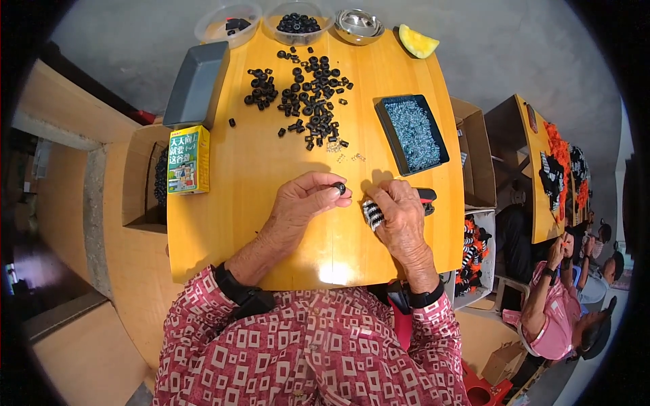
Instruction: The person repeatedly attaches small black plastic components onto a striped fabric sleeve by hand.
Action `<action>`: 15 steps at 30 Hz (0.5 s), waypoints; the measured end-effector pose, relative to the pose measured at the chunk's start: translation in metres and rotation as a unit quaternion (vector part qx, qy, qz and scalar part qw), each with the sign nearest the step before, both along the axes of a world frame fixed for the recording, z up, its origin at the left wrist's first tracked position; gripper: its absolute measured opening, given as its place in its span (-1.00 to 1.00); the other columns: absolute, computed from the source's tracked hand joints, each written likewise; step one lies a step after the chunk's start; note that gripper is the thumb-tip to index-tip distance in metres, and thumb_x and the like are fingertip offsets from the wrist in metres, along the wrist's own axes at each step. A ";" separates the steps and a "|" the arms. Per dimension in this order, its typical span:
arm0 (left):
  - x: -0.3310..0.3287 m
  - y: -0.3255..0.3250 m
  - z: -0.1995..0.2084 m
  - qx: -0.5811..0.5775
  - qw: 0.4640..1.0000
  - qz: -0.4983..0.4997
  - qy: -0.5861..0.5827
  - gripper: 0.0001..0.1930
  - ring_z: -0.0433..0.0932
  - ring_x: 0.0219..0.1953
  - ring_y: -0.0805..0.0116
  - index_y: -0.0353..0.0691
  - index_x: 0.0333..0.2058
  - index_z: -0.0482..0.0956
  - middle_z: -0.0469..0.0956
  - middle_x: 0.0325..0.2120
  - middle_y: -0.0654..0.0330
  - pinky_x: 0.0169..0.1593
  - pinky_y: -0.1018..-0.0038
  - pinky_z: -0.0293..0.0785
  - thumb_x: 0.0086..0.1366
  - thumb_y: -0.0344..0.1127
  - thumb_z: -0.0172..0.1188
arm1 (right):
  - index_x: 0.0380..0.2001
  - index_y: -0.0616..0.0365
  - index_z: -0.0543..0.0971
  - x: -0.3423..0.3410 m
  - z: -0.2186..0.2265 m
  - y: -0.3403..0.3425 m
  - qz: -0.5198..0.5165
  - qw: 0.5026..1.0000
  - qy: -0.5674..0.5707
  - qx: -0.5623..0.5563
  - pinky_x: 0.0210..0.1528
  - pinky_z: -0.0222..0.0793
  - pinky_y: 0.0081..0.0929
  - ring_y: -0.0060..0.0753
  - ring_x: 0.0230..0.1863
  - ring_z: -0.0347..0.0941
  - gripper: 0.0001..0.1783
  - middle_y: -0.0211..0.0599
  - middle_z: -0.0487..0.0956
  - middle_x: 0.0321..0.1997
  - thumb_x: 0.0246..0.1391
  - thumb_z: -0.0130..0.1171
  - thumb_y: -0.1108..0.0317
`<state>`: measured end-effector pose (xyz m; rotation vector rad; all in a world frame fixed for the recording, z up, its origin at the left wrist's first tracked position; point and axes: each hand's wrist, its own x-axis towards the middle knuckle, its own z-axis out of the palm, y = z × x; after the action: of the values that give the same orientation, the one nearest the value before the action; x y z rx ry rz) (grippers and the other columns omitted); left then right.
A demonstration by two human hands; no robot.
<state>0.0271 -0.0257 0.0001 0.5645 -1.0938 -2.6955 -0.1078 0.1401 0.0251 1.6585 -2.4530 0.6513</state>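
My left hand [308, 203] is closed, pinching a small black ring-shaped part [338, 188] between thumb and fingertips above the table. To its right, my right hand [401, 215] is closed on a small black-and-white striped fabric piece [372, 214]; its fingertips are partly hidden. Just beside that hand lies a red-and-black hand tool [426, 197], mostly covered by the fingers. Beyond both hands, loose black round parts [308, 101] lie scattered over the table. A few small clear pieces [357, 158] sit at their near end.
A black tray of small clear-blue pieces [413, 134] stands at the right. A grey bin [196, 84] and a yellow-green drink carton [189, 160] stand left. Bowls [359, 27] and a melon slice [418, 41] line the far edge. People work at the far right [552, 304].
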 end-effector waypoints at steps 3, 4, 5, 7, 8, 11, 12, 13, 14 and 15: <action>-0.001 0.001 -0.001 0.000 1.000 0.023 0.011 -0.76 0.61 -0.08 0.29 -0.34 -0.05 0.54 0.59 -0.16 0.14 0.12 0.32 0.56 0.34 -0.43 0.21 | -0.19 0.23 0.61 0.000 0.001 0.001 -0.023 0.999 -0.028 -0.030 -0.13 0.40 -0.23 -0.07 -0.21 0.47 -0.62 -0.19 0.52 -0.27 -0.21 0.32 0.53; -0.001 0.002 -0.001 0.001 1.000 0.025 0.008 -0.76 0.61 -0.08 0.29 -0.34 -0.05 0.54 0.59 -0.16 0.14 0.12 0.32 0.56 0.34 -0.43 0.21 | -0.21 0.24 0.61 -0.001 -0.001 0.002 -0.027 0.998 -0.038 -0.035 -0.12 0.41 -0.22 -0.04 -0.21 0.48 -0.64 -0.16 0.53 -0.27 -0.19 0.33 0.52; -0.002 0.003 0.000 0.005 0.999 0.039 0.019 -0.76 0.62 -0.08 0.29 -0.33 -0.04 0.54 0.60 -0.16 0.14 0.12 0.34 0.56 0.34 -0.43 0.21 | -0.21 0.24 0.61 0.000 0.000 0.002 -0.025 0.998 -0.038 -0.035 -0.12 0.41 -0.22 -0.04 -0.21 0.48 -0.64 -0.16 0.53 -0.27 -0.19 0.33 0.52; -0.001 0.001 0.001 0.008 0.998 0.056 0.029 -0.77 0.62 -0.09 0.29 -0.32 -0.04 0.54 0.61 -0.16 0.14 0.12 0.37 0.56 0.34 -0.43 0.21 | -0.21 0.24 0.60 0.003 0.002 0.001 -0.025 0.997 -0.045 -0.049 -0.13 0.42 -0.22 -0.03 -0.22 0.48 -0.64 -0.15 0.53 -0.27 -0.19 0.33 0.53; -0.001 -0.001 -0.001 0.019 0.998 0.066 0.013 -0.77 0.63 -0.09 0.30 -0.31 -0.04 0.54 0.62 -0.16 0.14 0.11 0.39 0.56 0.35 -0.42 0.21 | -0.21 0.24 0.60 0.005 0.002 0.001 -0.023 0.997 -0.048 -0.049 -0.13 0.42 -0.22 -0.03 -0.22 0.48 -0.64 -0.15 0.53 -0.27 -0.19 0.33 0.53; -0.003 -0.004 0.000 0.045 0.994 0.101 0.001 -0.78 0.63 -0.10 0.30 -0.32 -0.04 0.53 0.62 -0.17 0.11 0.10 0.42 0.57 0.36 -0.42 0.19 | -0.20 0.24 0.60 0.014 0.006 -0.008 -0.007 0.995 -0.084 -0.049 -0.15 0.42 -0.22 -0.02 -0.23 0.48 -0.64 -0.13 0.53 -0.28 -0.18 0.33 0.51; -0.003 -0.006 0.002 0.062 0.991 0.122 0.008 -0.78 0.64 -0.11 0.29 -0.34 -0.04 0.52 0.62 -0.18 0.07 0.08 0.44 0.57 0.37 -0.42 0.18 | -0.20 0.24 0.60 0.019 0.008 -0.015 0.016 0.994 -0.094 -0.053 -0.15 0.41 -0.21 -0.03 -0.23 0.48 -0.65 -0.13 0.52 -0.28 -0.17 0.33 0.49; -0.003 -0.010 0.002 0.058 0.990 0.126 0.006 -0.78 0.64 -0.11 0.29 -0.34 -0.04 0.52 0.62 -0.18 0.07 0.08 0.44 0.57 0.37 -0.42 0.18 | -0.20 0.25 0.59 0.025 0.008 -0.022 0.040 0.992 -0.103 -0.058 -0.15 0.41 -0.21 -0.03 -0.22 0.47 -0.65 -0.13 0.52 -0.27 -0.17 0.33 0.48; -0.004 -0.011 0.000 0.073 0.988 0.134 0.014 -0.77 0.64 -0.11 0.29 -0.34 -0.03 0.51 0.62 -0.18 0.06 0.07 0.45 0.58 0.37 -0.44 0.17 | -0.22 0.25 0.58 0.028 0.007 -0.026 0.050 0.993 -0.100 -0.045 -0.15 0.40 -0.20 -0.04 -0.23 0.45 -0.68 -0.16 0.48 -0.29 -0.14 0.30 0.48; -0.004 -0.012 -0.001 0.088 0.986 0.143 0.023 -0.77 0.64 -0.12 0.30 -0.34 -0.02 0.51 0.62 -0.17 0.06 0.07 0.46 0.58 0.38 -0.45 0.16 | -0.22 0.25 0.58 0.032 0.005 -0.033 0.050 0.993 -0.100 -0.046 -0.15 0.40 -0.20 -0.04 -0.23 0.45 -0.68 -0.16 0.48 -0.29 -0.14 0.30 0.48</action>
<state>0.0226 -0.0379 -0.0004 0.6300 -0.7048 -2.5512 -0.0761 0.1071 0.0302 1.7682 -2.4384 0.9740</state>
